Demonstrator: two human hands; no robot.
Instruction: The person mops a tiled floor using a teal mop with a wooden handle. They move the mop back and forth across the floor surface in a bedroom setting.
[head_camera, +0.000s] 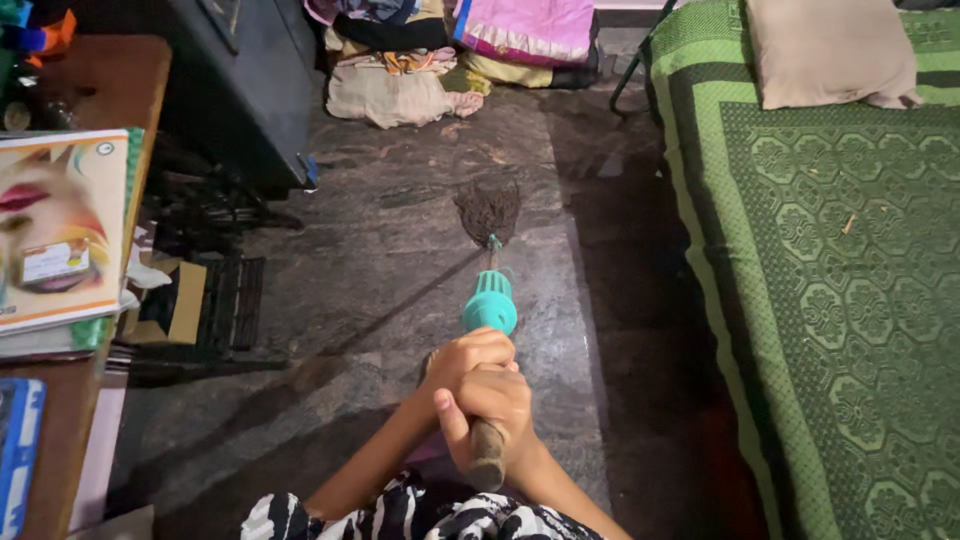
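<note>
Both hands wrap the wooden handle (487, 452) of a broom (489, 300), one above the other, near the bottom middle of the view. The left hand (468, 357) sits higher, its grip clamped around the shaft just below the teal plastic collar (490, 301). The right hand (490, 405) sits just beneath it, touching it, its grip also clamped on the handle, thumb lying along the near side. The broom runs away from the person, tilted down, and its dark bristle head (487, 211) rests on the grey stone floor (380, 270). To the right, beside the broom, lies a bed with a green patterned cover (840, 290) and a beige pillow (830, 50) at its far end. To the left stands a wooden worktop (110, 80) carrying a stack of colourful books (60, 230). Folded clothes (400, 85) are heaped on the floor at the far wall
</note>
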